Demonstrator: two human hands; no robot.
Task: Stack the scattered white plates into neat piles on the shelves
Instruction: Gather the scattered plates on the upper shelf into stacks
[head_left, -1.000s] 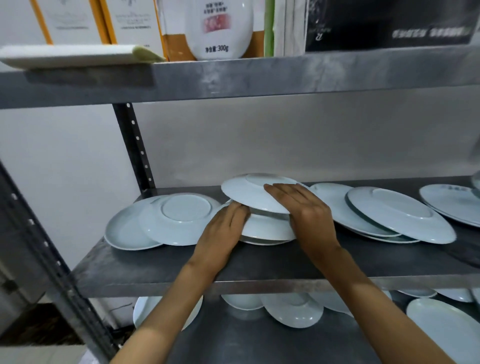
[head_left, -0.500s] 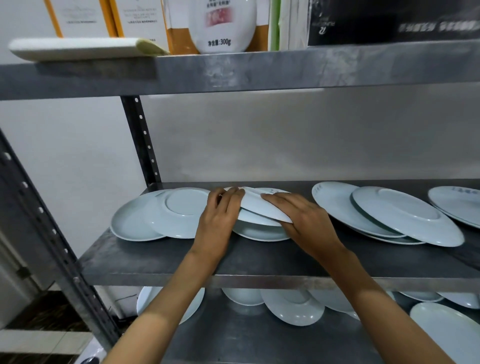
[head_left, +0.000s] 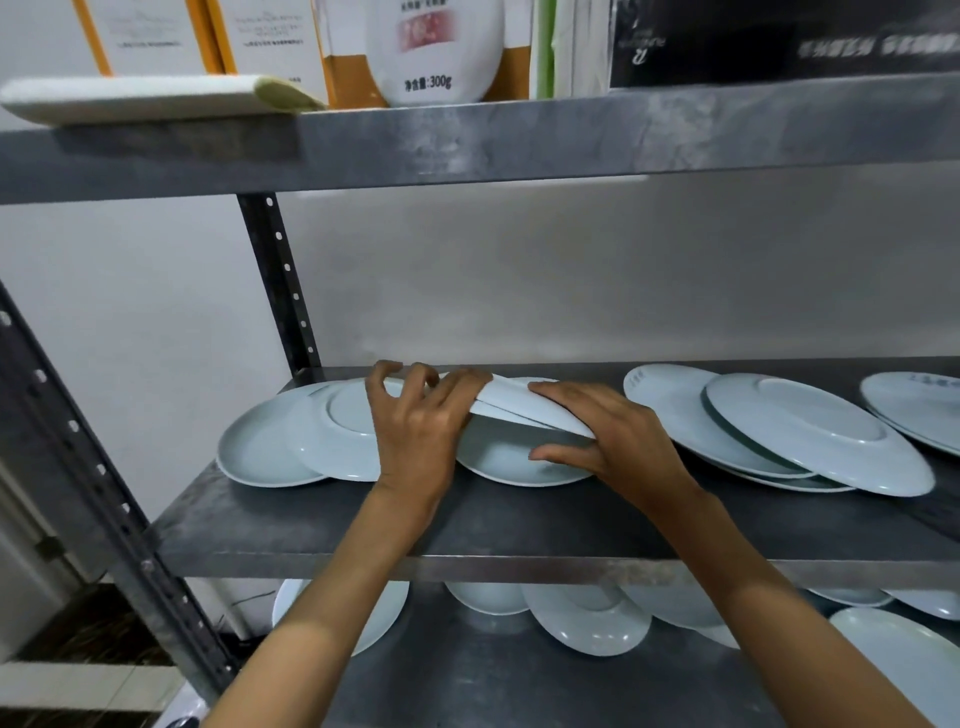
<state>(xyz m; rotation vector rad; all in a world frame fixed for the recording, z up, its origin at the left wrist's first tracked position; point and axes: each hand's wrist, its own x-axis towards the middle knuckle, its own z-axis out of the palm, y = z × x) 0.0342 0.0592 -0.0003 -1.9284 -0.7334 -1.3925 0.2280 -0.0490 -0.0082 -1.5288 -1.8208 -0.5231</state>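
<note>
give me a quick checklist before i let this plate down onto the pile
1. Right hand grips the tilted plate, fingers on top, thumb under: ok.
2. Left hand steadies its left edge: ok.
3. Tilted plate lined up over the bottom plate: not ok, it sits aslant with its near rim raised.
4. Right thumb free of the gap between the plates: not ok.
5. Left plates apart from the pile: cannot tell, the left hand hides the gap.
6. Shelf bare in front of the pile: ok.
</note>
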